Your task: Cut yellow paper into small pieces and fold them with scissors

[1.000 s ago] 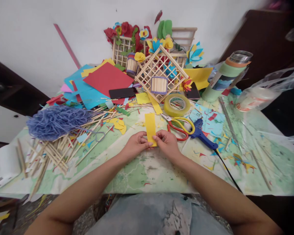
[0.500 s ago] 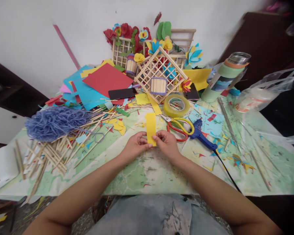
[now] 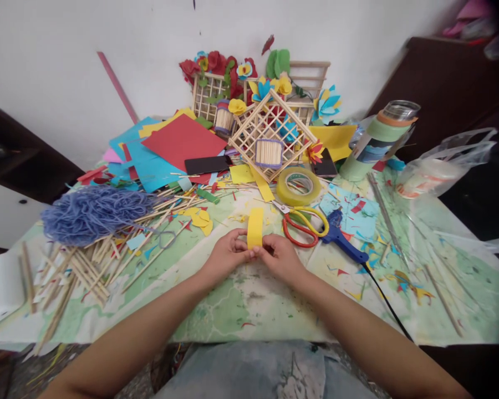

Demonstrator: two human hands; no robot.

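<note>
A yellow paper strip [image 3: 255,224] is curved over between my hands, just above the middle of the table. My left hand [image 3: 232,250] pinches its lower left side, thumb toward the bottom edge. From the right, my right hand [image 3: 279,254] grips the same lower end, its thumb meeting the left one. The far end of the paper bends out of sight. Scissors [image 3: 303,223] with red and yellow handles lie beyond my right hand, beside a blue glue gun [image 3: 344,237]. A roll of clear yellowish tape [image 3: 298,187] is behind them.
Blue yarn [image 3: 96,213] and scattered wooden sticks [image 3: 85,266] cover the left side. Coloured paper sheets [image 3: 183,141], a black phone [image 3: 208,164] and a stick lattice [image 3: 270,138] with paper flowers are at the back. A green bottle [image 3: 376,144] stands right, near a plastic bag [image 3: 447,160].
The yellow strip was nearly flat and upright; now it is bent into a curve and looks shorter. Both my hands have drawn together at its lower end. The view has tilted up slightly.
</note>
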